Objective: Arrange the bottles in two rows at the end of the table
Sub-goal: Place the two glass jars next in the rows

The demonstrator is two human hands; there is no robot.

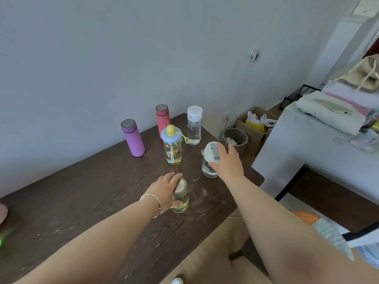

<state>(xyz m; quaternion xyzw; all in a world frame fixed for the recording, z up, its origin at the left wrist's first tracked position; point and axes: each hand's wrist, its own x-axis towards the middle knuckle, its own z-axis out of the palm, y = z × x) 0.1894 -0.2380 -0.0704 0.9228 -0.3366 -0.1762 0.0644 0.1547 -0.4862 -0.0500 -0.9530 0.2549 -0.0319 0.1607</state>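
Several bottles stand on the dark wooden table (82, 191). A purple flask (132, 137) and a red flask (163, 119) stand at the back by the wall. A clear bottle with a white cap (194, 125) is at the far right corner. In front stands a patterned bottle with a blue lid and yellow knob (172, 145). My left hand (164, 190) wraps the top of a short glass bottle with a beige lid (181, 196). My right hand (228, 160) grips a clear bottle with a white and grey lid (211, 160) near the right edge.
The table's right edge runs close to the bottle in my right hand. Beyond it on the floor are a glass bin (235, 139) and a cardboard box (256, 126). A white table (307, 140) piled with folded cloth stands at right. The wall runs behind the flasks.
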